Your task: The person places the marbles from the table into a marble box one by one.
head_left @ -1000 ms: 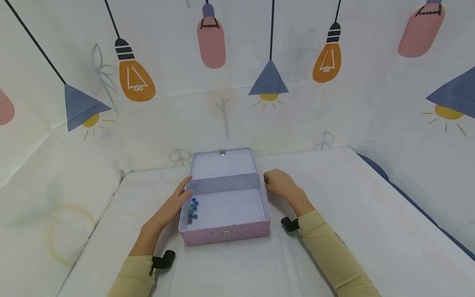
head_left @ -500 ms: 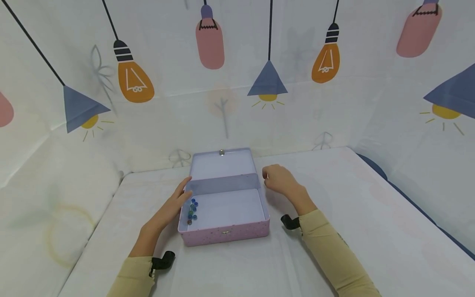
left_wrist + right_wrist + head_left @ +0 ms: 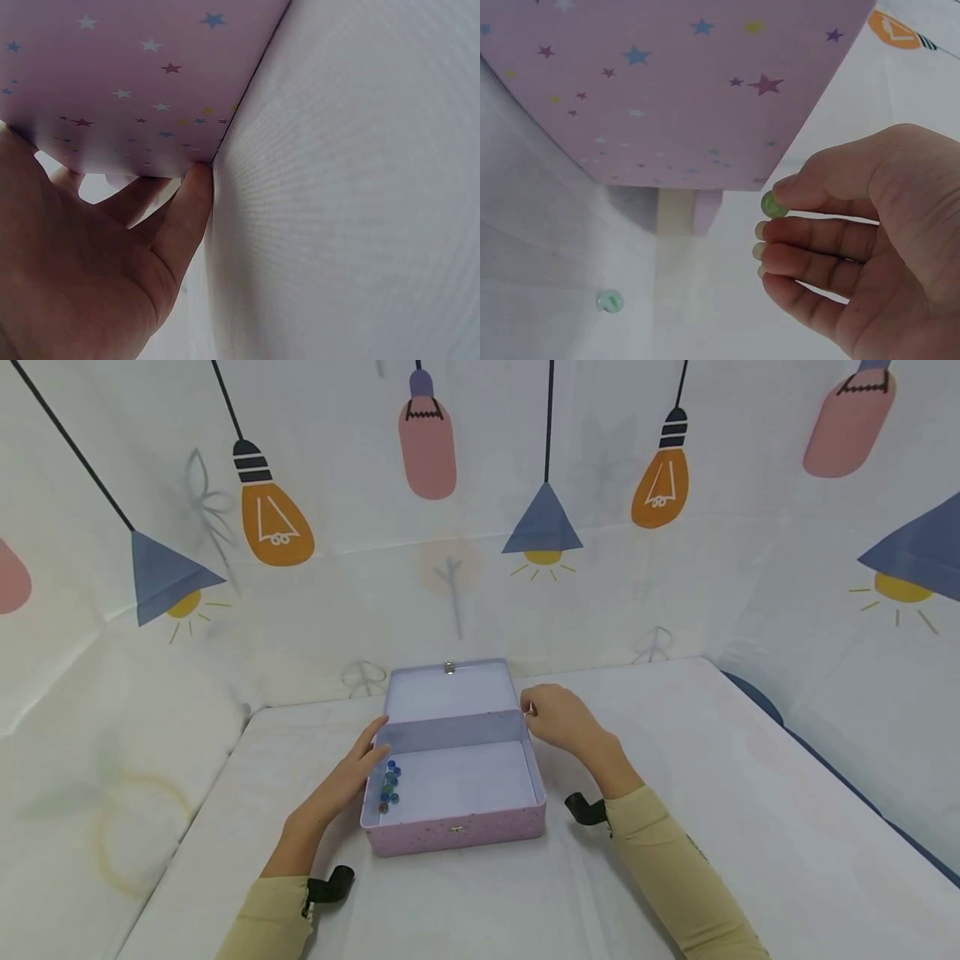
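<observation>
A pink star-printed tin box (image 3: 457, 835) stands with its hinged lid (image 3: 453, 689) raised at the back. Several marbles (image 3: 390, 783), mostly blue and green, lie along its left inner wall. My left hand (image 3: 348, 781) grips the box's left side near the back corner, thumb over the rim; the left wrist view shows its fingers (image 3: 187, 217) reaching around the corner. Just outside the back right corner, my right hand (image 3: 562, 718) pinches a green marble (image 3: 774, 204) between thumb and forefinger, its other fingers bent alongside.
A clear marble with a green swirl (image 3: 610, 301) lies on the white cloth beyond the box in the right wrist view. White sheeting (image 3: 345, 610) printed with lamps rises behind the table and along both sides.
The right hand has moved slightly up and left, closer to the box's back right corner. My left hand, the box and the marbles inside have stayed in place.
</observation>
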